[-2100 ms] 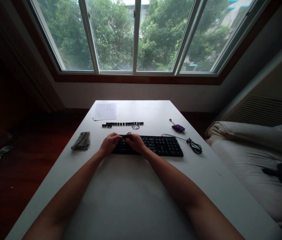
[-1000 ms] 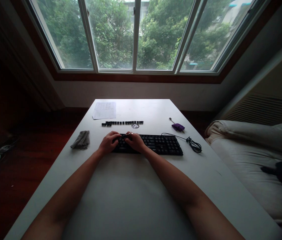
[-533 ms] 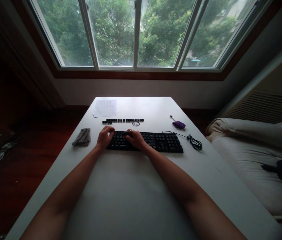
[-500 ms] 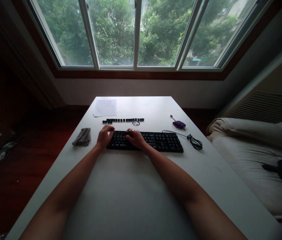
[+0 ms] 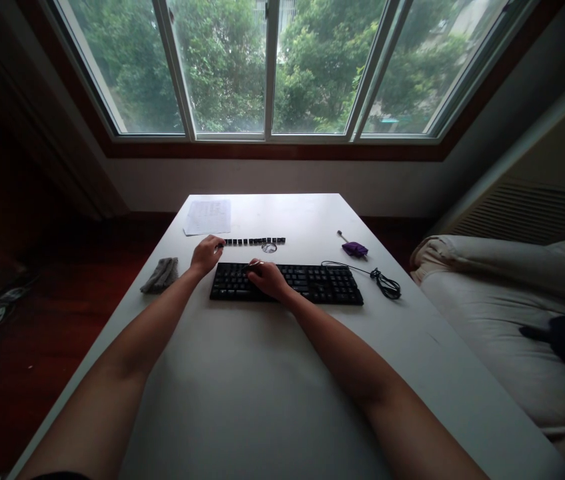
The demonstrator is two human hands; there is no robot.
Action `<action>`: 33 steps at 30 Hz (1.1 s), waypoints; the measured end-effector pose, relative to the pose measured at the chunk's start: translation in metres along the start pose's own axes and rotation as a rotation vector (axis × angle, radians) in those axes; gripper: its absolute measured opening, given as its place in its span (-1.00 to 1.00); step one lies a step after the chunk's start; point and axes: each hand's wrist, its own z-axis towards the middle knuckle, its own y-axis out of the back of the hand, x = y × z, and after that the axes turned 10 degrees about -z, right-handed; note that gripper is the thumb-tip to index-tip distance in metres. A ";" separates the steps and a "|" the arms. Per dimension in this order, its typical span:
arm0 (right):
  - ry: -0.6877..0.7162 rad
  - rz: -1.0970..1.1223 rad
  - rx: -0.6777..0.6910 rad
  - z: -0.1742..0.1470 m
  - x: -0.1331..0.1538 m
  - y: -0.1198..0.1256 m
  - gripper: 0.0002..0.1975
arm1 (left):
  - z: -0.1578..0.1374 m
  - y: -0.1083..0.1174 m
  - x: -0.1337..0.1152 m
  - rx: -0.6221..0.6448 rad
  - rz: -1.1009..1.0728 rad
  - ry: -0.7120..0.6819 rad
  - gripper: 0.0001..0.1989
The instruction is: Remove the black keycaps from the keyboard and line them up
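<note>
A black keyboard point(image 5: 322, 285) lies across the white table. My left hand point(image 5: 205, 255) is beyond its left end, at the left end of a row of black keycaps point(image 5: 255, 241). Its thumb and fingers are pinched on a dark keycap point(image 5: 220, 245) and hide the neighbouring ones. Over the left-middle keys rests my right hand point(image 5: 268, 279), fingers closed. Something small and partly shiny shows at those fingertips, too small to name. Just behind the keyboard sits a small round shiny thing point(image 5: 269, 247).
A grey cloth point(image 5: 161, 275) lies left of the keyboard. Printed paper point(image 5: 208, 217) is at the far left corner. On the right are a purple object with a thin stick point(image 5: 355, 249) and the coiled cable point(image 5: 385, 284). A cushioned seat point(image 5: 482, 320) stands beside the table.
My left hand has moved away from the keyboard's left edge, forward to the keycap row. My right hand has stayed over the same keys. The whole view has shifted slightly.
</note>
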 end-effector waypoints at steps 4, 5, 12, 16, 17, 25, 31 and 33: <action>0.001 0.004 -0.001 0.000 0.001 0.000 -0.89 | 0.007 -0.012 0.007 0.047 0.045 -0.046 -0.69; 0.004 0.002 -0.003 0.000 0.001 0.000 -0.89 | 0.009 -0.014 0.010 0.033 0.057 -0.036 -0.67; -0.001 -0.008 0.015 0.001 -0.001 0.000 -0.90 | 0.020 -0.027 0.025 0.022 0.114 -0.009 -0.61; -0.002 -0.022 0.016 0.002 -0.002 -0.001 -0.89 | 0.021 -0.030 0.027 0.019 0.104 0.008 -0.62; -0.003 -0.023 0.016 0.002 -0.002 -0.002 -0.89 | 0.022 -0.031 0.028 0.017 0.101 0.016 -0.62; 0.000 -0.008 0.007 0.001 -0.003 -0.002 -0.89 | 0.024 -0.031 0.028 0.032 0.102 0.031 -0.63; -0.012 -0.006 0.013 0.001 -0.002 -0.001 -0.89 | 0.026 -0.032 0.030 0.056 0.128 0.028 -0.63; -0.009 -0.006 0.014 0.001 -0.002 0.000 -0.89 | 0.026 -0.032 0.030 0.050 0.137 0.031 -0.64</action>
